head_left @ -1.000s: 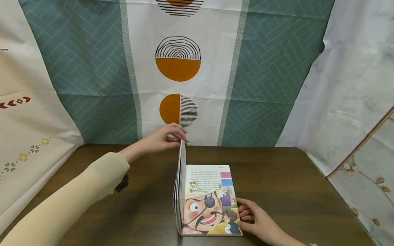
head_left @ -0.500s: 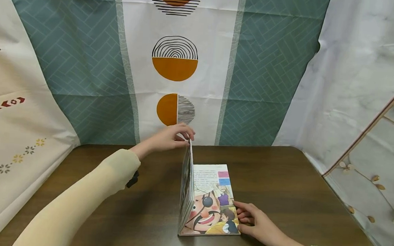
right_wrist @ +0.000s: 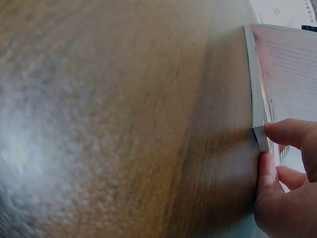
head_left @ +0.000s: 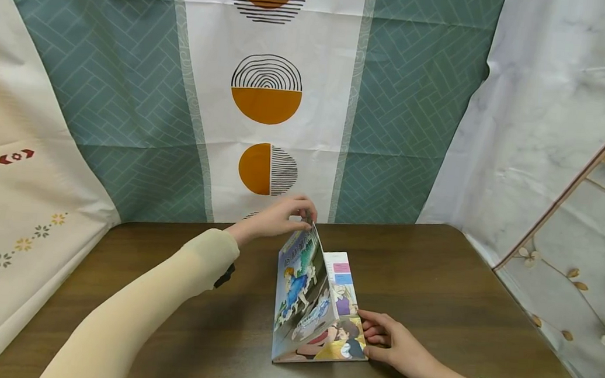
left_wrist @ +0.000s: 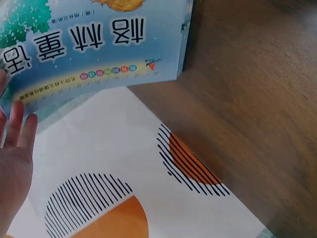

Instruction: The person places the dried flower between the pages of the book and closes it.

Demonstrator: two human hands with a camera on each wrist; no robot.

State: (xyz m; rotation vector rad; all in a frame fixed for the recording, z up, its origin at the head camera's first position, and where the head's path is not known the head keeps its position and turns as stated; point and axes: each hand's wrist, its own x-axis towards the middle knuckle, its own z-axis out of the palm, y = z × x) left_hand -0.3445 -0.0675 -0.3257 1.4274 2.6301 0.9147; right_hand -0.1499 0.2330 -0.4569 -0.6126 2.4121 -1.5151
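Note:
A picture book [head_left: 294,305] lies partly open on the table, its illustrated front cover tilted up and leaning to the right over the inner page [head_left: 348,327]. My left hand [head_left: 285,216] pinches the top corner of the raised cover and the leaves with it. In the left wrist view the cover [left_wrist: 104,44] shows large printed characters, with the fingertips at its edge. My right hand [head_left: 392,343] grips the right edge of the lower part; in the right wrist view its fingers [right_wrist: 285,131] sit on that edge. The cover hides most of the inner page.
The dark wooden table [head_left: 423,273] extends around the book. Behind it hangs a patterned cloth [head_left: 281,111], with a pale embroidered cloth [head_left: 23,193] on the left and a marbled, floral one [head_left: 562,172] on the right.
My left hand has moved right, swinging the cover and leaves from upright to leaning over the inner page, so the cover's picture now shows. The right hand stays at the book's edge.

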